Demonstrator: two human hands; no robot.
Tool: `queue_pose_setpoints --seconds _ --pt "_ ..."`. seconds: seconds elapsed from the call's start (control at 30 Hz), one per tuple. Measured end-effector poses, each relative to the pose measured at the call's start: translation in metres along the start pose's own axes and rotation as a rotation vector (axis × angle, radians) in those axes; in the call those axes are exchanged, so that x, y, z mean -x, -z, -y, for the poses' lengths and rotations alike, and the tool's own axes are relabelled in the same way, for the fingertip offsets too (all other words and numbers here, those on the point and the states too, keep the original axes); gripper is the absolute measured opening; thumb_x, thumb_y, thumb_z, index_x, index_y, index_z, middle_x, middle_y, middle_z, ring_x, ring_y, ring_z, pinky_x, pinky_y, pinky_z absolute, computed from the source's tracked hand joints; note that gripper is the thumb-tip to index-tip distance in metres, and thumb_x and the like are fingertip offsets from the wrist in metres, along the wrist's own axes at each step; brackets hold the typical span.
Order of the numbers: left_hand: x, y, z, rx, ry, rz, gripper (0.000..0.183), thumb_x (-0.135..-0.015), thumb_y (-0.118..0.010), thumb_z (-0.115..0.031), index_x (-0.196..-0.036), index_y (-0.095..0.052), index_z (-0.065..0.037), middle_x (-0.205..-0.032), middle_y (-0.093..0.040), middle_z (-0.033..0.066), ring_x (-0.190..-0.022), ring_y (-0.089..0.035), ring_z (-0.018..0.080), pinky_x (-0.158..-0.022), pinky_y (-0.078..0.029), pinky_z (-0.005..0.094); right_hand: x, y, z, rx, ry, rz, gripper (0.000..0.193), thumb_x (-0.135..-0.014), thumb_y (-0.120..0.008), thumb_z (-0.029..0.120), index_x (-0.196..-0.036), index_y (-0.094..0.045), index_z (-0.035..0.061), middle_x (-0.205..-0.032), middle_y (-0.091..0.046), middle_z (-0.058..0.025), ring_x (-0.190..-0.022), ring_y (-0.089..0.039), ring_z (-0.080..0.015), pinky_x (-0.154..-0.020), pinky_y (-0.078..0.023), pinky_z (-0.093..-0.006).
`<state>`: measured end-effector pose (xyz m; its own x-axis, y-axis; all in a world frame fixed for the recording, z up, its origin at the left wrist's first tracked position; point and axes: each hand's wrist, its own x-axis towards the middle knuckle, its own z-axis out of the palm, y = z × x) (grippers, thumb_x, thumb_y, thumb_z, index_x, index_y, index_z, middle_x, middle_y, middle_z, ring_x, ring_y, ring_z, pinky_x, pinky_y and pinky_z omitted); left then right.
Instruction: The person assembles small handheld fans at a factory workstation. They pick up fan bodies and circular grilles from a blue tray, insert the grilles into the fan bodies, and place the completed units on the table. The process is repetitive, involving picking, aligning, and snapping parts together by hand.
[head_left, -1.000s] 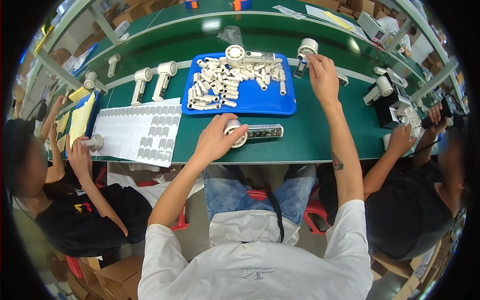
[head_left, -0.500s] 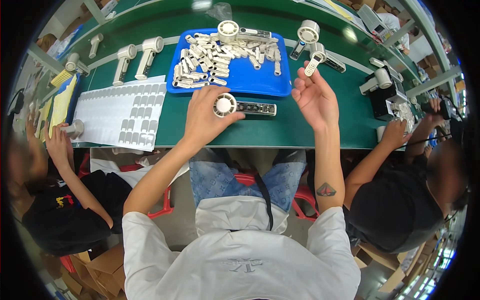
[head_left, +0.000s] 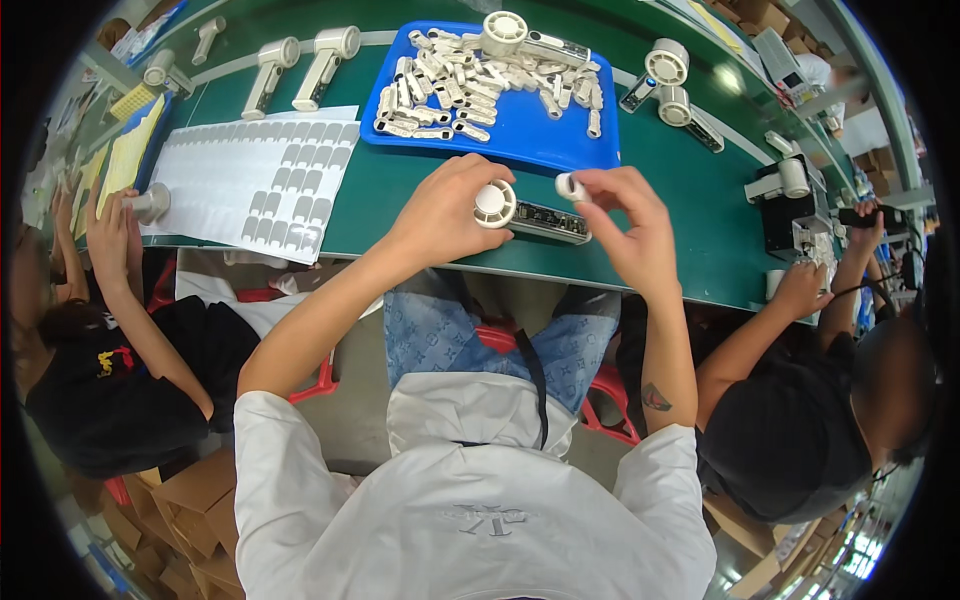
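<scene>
A white handheld fan (head_left: pixel 494 204) lies on the green table in front of me, its round head to the left. The handle's upper side is uncovered, and a circuit board shows along it. Around the fan's head my left hand (head_left: pixel 440 212) is closed, thumb on the near side. My right hand (head_left: pixel 632 222) pinches a small white plastic handle cover (head_left: pixel 569 187) between thumb and fingers, just above the handle's right end; part of the cover is hidden by the fingers.
Beyond my hands, a blue tray (head_left: pixel 535 143) holds many loose white covers and a fan (head_left: pixel 505 33). A sheet of grey stickers (head_left: pixel 230 180) lies to the left. More fans (head_left: pixel 325 68) stand at the back. Co-workers sit on both sides; a black device (head_left: pixel 785 210) stands right.
My right hand has come down and leftward with the cover, from beside the tray to above the fan's handle. My left hand still holds the fan. The whole view has shifted slightly.
</scene>
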<state>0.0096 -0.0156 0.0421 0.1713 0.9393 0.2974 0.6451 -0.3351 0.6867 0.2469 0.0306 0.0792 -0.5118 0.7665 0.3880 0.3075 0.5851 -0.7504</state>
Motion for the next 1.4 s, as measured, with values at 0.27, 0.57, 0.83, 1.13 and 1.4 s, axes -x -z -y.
queue_pose_setpoints --seconds 0.27,0.57,0.83,1.13,1.4 --pt "-0.001 -0.005 0.006 -0.014 -0.094 0.025 0.054 -0.061 -0.085 -0.012 -0.110 -0.064 -0.009 -0.106 -0.062 0.0074 -0.101 -0.058 0.0285 -0.090 -0.047 0.0397 0.000 -0.024 -0.009 0.225 -0.017 0.136 0.019 -0.081 -0.071 0.005 -0.100 -0.071 0.0029 -0.092 -0.062 -0.0085 -0.079 -0.063 -0.0244 -0.068 -0.052 -0.0355" --pt "-0.005 -0.016 0.008 0.033 -0.149 -0.006 0.040 -0.065 -0.082 -0.007 -0.102 -0.067 -0.010 -0.100 -0.064 0.0042 -0.095 -0.058 0.0274 -0.083 -0.048 0.0379 0.000 -0.024 -0.002 0.278 0.030 0.169 0.016 -0.080 -0.070 0.004 -0.095 -0.071 0.0016 -0.085 -0.060 -0.0090 -0.079 -0.061 -0.0277 -0.069 -0.049 -0.0388" --pt "-0.002 -0.019 0.011 -0.004 -0.198 0.000 0.033 -0.070 -0.080 -0.010 -0.102 -0.070 -0.008 -0.101 -0.064 0.0057 -0.096 -0.058 0.0274 -0.084 -0.049 0.0382 0.006 -0.038 0.003 0.538 0.093 0.132 0.012 -0.083 -0.067 0.006 -0.092 -0.072 0.0000 -0.079 -0.057 -0.0119 -0.075 -0.060 -0.0316 -0.066 -0.048 -0.0419" --pt "0.014 -0.026 -0.002 -0.136 -0.270 -0.131 0.029 -0.069 -0.081 -0.013 -0.094 -0.069 -0.008 -0.103 -0.065 0.0054 -0.099 -0.060 0.0277 -0.084 -0.048 0.0389 0.004 -0.015 -0.026 0.090 -0.031 0.309 0.033 -0.083 -0.072 0.016 -0.112 -0.064 0.0008 -0.103 -0.065 -0.0131 -0.095 -0.064 -0.0298 -0.084 -0.051 -0.0388" --pt "0.027 -0.036 -0.041 -0.223 -0.012 0.126 0.034 -0.065 -0.082 -0.014 -0.088 -0.057 -0.011 -0.085 -0.065 0.0057 -0.084 -0.060 0.0306 -0.072 -0.046 0.0437 0.047 -0.025 -0.043 0.098 0.110 0.297 0.053 -0.075 -0.078 0.015 -0.125 -0.062 0.0046 -0.120 -0.064 -0.0130 -0.106 -0.061 -0.0326 -0.091 -0.050 -0.0386"
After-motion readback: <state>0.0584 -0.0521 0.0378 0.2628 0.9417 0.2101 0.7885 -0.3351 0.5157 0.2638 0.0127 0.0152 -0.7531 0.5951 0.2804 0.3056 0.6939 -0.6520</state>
